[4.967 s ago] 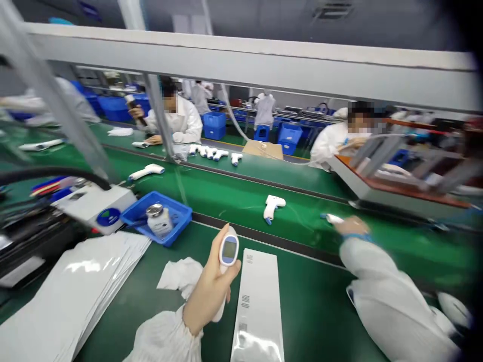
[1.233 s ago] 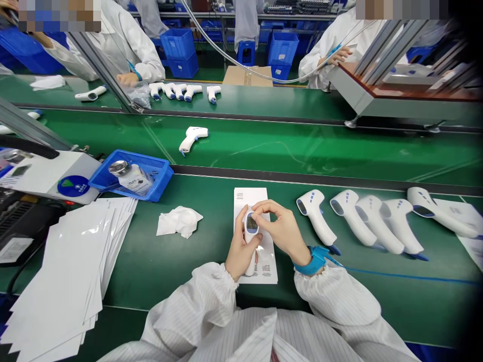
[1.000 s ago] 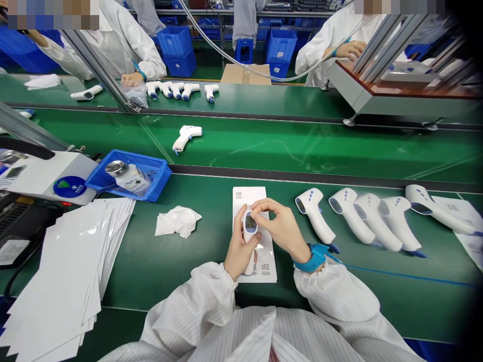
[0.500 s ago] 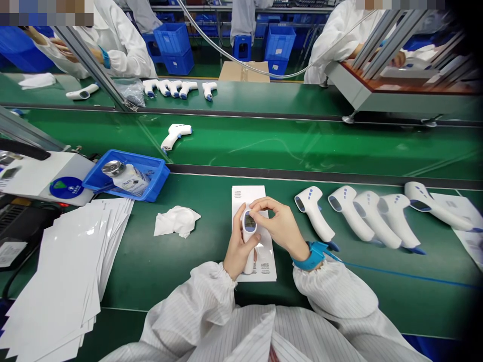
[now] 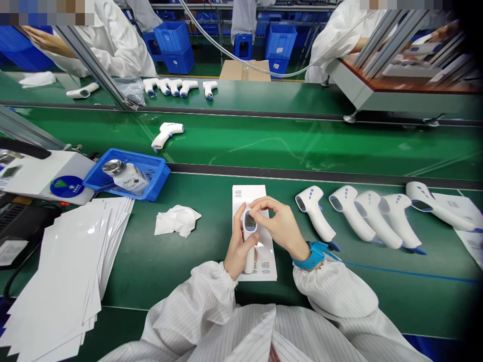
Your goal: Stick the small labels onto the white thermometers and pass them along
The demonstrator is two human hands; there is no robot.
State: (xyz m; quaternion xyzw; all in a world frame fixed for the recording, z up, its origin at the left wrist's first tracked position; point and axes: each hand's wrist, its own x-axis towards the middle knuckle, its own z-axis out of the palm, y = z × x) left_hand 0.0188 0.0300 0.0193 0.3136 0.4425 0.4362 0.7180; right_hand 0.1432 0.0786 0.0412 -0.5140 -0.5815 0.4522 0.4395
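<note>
A white infrared thermometer (image 5: 249, 240) is wrapped by the fingers of my left hand (image 5: 240, 246), its dark screen facing up. My right hand (image 5: 278, 225), with a blue wrist strap (image 5: 312, 256), pinches thumb and finger together at the screen's upper edge. Whatever lies between those fingertips is too small to make out. Under both hands lies a white printed sheet (image 5: 266, 274). To the right, several more white thermometers (image 5: 316, 213) lie in a row on the green bench. Left of my hands is a crumpled white cloth (image 5: 177, 220).
A blue tray (image 5: 158, 188) holds a bottle with a metal cap (image 5: 130, 178). White sheets (image 5: 64, 271) are stacked at left beside a white machine (image 5: 56, 173). Beyond, one thermometer (image 5: 166, 134) rides the green belt (image 5: 264, 141). Co-workers in white sit across, near a raised fixture (image 5: 407, 103).
The thermometer on the belt has shifted left. My hands keep nearly the same pose on the held thermometer. The co-workers' hands opposite have moved.
</note>
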